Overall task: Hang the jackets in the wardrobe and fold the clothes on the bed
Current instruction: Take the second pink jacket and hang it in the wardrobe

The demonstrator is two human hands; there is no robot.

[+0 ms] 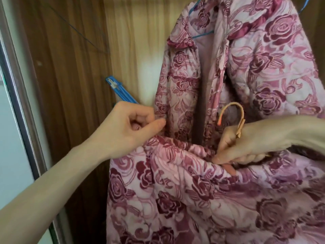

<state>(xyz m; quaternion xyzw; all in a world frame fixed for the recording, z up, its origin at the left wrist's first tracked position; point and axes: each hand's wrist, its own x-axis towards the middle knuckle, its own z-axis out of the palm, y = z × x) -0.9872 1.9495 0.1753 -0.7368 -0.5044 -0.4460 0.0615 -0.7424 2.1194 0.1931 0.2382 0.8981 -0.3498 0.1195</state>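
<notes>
Hung jacket: a quilted pink jacket with dark rose print (274,55) hangs on a blue wire hanger (202,33) in front of you, its front open and its pale lining showing down the middle.

Second jacket: another rose-print jacket of the same cloth (184,196) is bunched low in the view, between your two hands and just in front of the hung one.

Left hand: your left hand (128,127) has its fingers curled and its thumb pressed toward the forefinger at the upper edge of the second jacket; you seem to pinch the cloth there, though the contact itself is partly hidden.

Right hand: your right hand (246,143) grips a tan hanger (235,117) at the neck, and its fingertips also press into the collar fold of the second jacket.

Tan hanger: its hook rises above your knuckles, curving left, with an orange tip; the rest of it is hidden by your hand and the cloth.

Wardrobe: the wood-grain wardrobe wall (73,67) stands behind everything, with a metal door frame (19,95) at the left.

Blue hangers: a bunch of blue hangers (117,90) leans in the corner, just above your left hand.
</notes>
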